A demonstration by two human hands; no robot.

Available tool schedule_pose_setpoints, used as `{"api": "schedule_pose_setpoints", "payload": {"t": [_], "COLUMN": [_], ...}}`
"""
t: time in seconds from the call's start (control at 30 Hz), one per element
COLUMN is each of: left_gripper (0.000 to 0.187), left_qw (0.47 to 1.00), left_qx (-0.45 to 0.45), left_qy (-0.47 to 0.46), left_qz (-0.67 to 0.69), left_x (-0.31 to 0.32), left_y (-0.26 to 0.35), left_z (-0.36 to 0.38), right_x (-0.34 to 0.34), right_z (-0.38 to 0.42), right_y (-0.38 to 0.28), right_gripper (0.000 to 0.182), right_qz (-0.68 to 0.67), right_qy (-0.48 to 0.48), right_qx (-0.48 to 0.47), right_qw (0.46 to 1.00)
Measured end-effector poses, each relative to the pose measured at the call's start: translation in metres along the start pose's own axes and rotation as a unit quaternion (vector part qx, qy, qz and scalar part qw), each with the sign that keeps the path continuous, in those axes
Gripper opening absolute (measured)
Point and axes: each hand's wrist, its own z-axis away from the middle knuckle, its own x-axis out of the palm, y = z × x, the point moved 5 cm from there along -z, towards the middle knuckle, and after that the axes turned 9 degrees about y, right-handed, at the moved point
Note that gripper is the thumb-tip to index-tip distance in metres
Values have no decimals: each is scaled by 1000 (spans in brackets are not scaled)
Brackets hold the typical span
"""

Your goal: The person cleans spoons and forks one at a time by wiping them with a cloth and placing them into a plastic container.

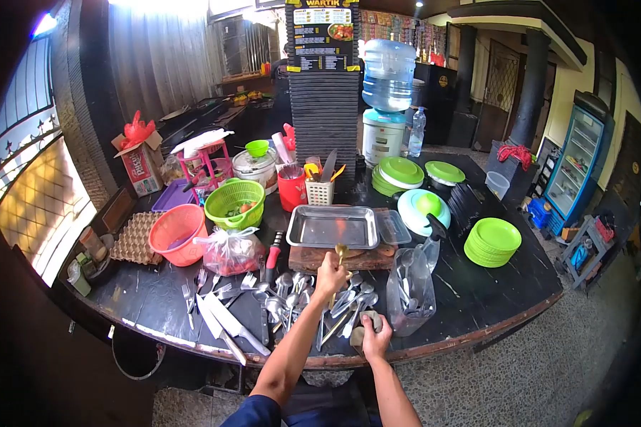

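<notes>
My left hand [330, 275] is closed around a gold-coloured spoon [342, 250], its bowl up near the front edge of a steel tray [313, 229]. Bunched in my closed right hand [376, 336] is a grey-brown cloth [358, 337], close to the table's front edge. Beneath and between both hands lies a loose heap of spoons [289, 299], mostly silver with some gold handles. To the right of the heap a clear plastic bag [411, 302] holds more spoons. Several forks [202, 279] and two large knives [229, 320] lie to the left.
The tray rests on a wooden board [310, 259]. Left stand a red basket [179, 235], a green colander [235, 204], a tied plastic bag [231, 252] and egg trays [137, 238]. Green plates [492, 242] are stacked at right. Behind are a utensil holder [320, 192] and water dispenser [384, 139].
</notes>
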Motion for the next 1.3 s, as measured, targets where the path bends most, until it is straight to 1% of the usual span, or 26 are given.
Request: {"api": "schedule_pose_setpoints", "payload": {"t": [0.03,0.07,0.1,0.17,0.2,0.3,0.37,0.43,0.5,0.53,0.57,0.63,0.7,0.77,0.8,0.83,0.87,0.9,0.93,0.97,1.03,1.1,1.13,1.17,1.23,1.3], "left_gripper": [17,15,15,26,35,30,21,23,29,31,36,38,36,30,22,22,28,38,49,61,62,64,67,67,67,69], "left_qw": [997,989,989,958,932,916,884,858,867,865,856,846,855,883,894,894,886,877,920,954,945,968,946,946,981,978], "left_qx": [-6,34,33,-63,-100,-119,-136,-161,-182,-217,-237,-241,-247,-256,-237,-237,-259,-280,-239,-194,-216,-170,-212,-211,-152,-168], "left_qy": [0,28,29,-39,-77,-84,-115,-121,-133,-118,-109,-123,-108,-81,-109,-107,-79,-52,-48,-45,-139,-128,-175,-174,-74,-81], "left_qz": [76,144,143,278,340,374,432,473,445,436,447,460,442,385,363,365,377,387,307,225,201,135,173,175,100,97], "left_x": [0,0,-5,-18,-25,-29,-29,-22,-16,-15,-15,-14,-11,-15,-16,-16,-16,-17,-18,-18,-29,-30,-28,-25,-30,-32], "left_y": [2,5,14,48,65,55,43,18,-8,-19,-27,-57,-65,-59,-56,-51,-49,-50,-50,-49,-27,-32,-37,-40,-37,-33], "left_z": [-1,-5,-3,18,38,63,92,120,149,160,173,182,188,191,191,191,192,195,195,192,199,195,195,194,192,196], "right_x": [-1,-1,-2,-1,-1,-1,0,0,0,0,1,1,0,1,4,10,15,19,18,13,13,12,11,10,11,9], "right_z": [0,-1,-1,-1,-1,1,0,0,-1,-1,-1,-3,-4,7,20,26,33,45,52,50,47,47,49,50,58,61], "right_y": [3,8,10,10,7,-4,-3,1,6,4,4,7,5,-31,-63,-71,-79,-98,-96,-93,-77,-76,-79,-82,-82,-81], "right_gripper": [31,33,33,34,29,27,26,25,28,28,28,30,31,28,28,28,34,43,56,56,65,69,70,71,70,69], "right_qz": [-2,10,11,11,16,14,11,11,-2,-10,-9,4,19,92,62,88,120,148,165,165,198,185,198,212,207,223], "right_qy": [1,1,-1,0,9,3,-6,-14,-11,-7,-6,-12,-19,0,-28,-57,-126,-191,-241,-241,-287,-290,-293,-296,-300,-315], "right_qx": [0,5,7,3,0,0,8,18,16,0,2,0,11,-44,-65,-165,-273,-376,-399,-401,-425,-456,-458,-461,-457,-440], "right_qw": [1000,1000,1000,1000,1000,1000,1000,1000,1000,1000,1000,1000,1000,995,996,981,946,895,869,868,835,821,815,810,812,811]}}
